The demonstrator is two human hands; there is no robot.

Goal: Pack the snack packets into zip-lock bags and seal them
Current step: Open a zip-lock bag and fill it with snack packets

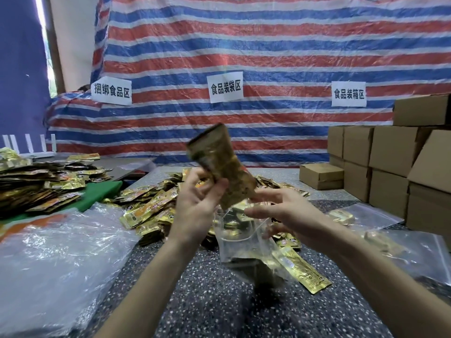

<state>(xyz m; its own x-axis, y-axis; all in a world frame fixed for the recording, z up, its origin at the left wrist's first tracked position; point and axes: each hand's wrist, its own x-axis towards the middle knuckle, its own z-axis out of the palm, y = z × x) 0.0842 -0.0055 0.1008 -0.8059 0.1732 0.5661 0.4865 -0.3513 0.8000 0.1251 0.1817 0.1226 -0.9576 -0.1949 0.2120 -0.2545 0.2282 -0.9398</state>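
My left hand (195, 203) grips a stack of gold snack packets (219, 164), tilted and blurred, its lower end over the mouth of a clear zip-lock bag (244, 245). My right hand (280, 211) holds that bag's open rim. The bag hangs upright above the speckled floor, and whether it holds packets I cannot tell. A heap of loose gold packets (151, 206) lies just behind my hands. One long gold packet (302, 272) lies flat beside the bag.
A pile of empty clear bags (56, 259) lies at the left. More gold packets (41, 184) are stacked on a green mat at the far left. Filled zip-lock bags (385, 242) lie at the right. Cardboard boxes (390, 162) are stacked at the right.
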